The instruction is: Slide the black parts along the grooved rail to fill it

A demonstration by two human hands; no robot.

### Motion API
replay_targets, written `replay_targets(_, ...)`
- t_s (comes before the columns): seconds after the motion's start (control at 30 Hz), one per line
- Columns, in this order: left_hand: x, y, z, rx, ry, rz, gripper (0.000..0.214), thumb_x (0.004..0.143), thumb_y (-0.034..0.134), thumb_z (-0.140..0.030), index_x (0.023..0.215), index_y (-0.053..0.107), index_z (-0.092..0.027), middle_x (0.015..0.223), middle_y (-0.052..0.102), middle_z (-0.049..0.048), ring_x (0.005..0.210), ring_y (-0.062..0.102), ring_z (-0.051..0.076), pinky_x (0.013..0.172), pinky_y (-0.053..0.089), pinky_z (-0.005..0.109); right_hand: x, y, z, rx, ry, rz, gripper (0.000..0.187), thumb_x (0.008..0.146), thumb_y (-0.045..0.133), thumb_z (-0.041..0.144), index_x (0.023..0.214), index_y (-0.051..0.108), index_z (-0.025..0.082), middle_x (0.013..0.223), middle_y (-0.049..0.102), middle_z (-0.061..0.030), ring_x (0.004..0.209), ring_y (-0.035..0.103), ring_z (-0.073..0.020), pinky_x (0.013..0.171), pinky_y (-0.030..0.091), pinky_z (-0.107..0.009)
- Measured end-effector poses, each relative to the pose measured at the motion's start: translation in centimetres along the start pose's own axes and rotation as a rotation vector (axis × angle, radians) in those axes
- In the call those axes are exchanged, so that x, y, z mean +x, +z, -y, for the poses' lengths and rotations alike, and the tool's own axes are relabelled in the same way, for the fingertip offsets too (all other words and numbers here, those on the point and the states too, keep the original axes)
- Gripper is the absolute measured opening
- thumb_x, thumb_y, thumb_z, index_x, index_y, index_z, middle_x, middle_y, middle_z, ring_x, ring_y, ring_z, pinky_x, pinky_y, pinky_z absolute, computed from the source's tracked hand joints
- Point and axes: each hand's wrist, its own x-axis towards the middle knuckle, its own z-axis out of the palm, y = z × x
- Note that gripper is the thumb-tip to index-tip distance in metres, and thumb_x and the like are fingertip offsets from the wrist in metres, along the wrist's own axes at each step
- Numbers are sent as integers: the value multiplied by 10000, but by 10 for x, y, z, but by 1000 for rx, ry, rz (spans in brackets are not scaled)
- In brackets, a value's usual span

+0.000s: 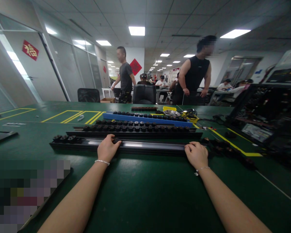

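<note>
A long black channel-shaped rail [147, 146] lies across the green table in front of me, with several small round black parts [68, 139] seated at its left end. Over the left half of the rail, my left hand [108, 148] pinches a small black part [115, 140] between thumb and fingers, down in the channel. My right hand [197, 153] is closed at the rail's right end, fingers curled down; what they grip is hidden. Just right of it lie several loose black parts [223, 147].
Behind lie another black rail [135, 134] with rows of black parts, a blue rail [160, 120], a metal dish [171, 113] and a yellow tray [169, 108]. An open black equipment case [264, 116] stands right. Two people stand beyond the green table [140, 191].
</note>
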Motion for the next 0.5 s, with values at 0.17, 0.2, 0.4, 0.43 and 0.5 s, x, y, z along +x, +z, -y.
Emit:
replay_targets(0.17,0,0,-1,-6,11,15,445,725,587,-485,1069,520,-212,967,662,62,908,618,218,743,446,295,0,2,-1,-3,3,-2,308,796,402,305,754,697,226,993,577,-57,893,480,-204,875,310,-395)
replay_targets(0.2,-1,0,-2,-5,11,23,442,726,586,-486,1067,522,-212,970,661,63,911,617,218,743,445,295,0,2,-1,-2,5,-6,302,792,408,302,754,697,227,991,576,-56,893,479,-203,873,310,-394)
replay_targets(0.4,-1,0,-3,-13,11,46,427,728,588,-489,1046,535,-210,981,658,65,924,612,217,738,446,291,-1,3,-1,2,-1,-35,299,786,409,295,741,697,228,985,576,-54,887,474,-200,882,298,-391)
replay_targets(0.43,-1,0,-3,-16,12,44,425,727,591,-489,1044,536,-211,979,658,64,923,612,216,736,447,290,-1,3,-1,2,-2,-36,302,787,407,296,738,697,228,985,577,-55,886,474,-200,882,298,-391)
replay_targets(0.5,-1,0,-3,-22,16,39,424,722,597,-491,1037,537,-213,975,659,60,919,613,216,729,449,290,-1,3,-1,6,1,-33,305,788,405,297,735,696,227,986,577,-57,885,475,-201,879,299,-391)
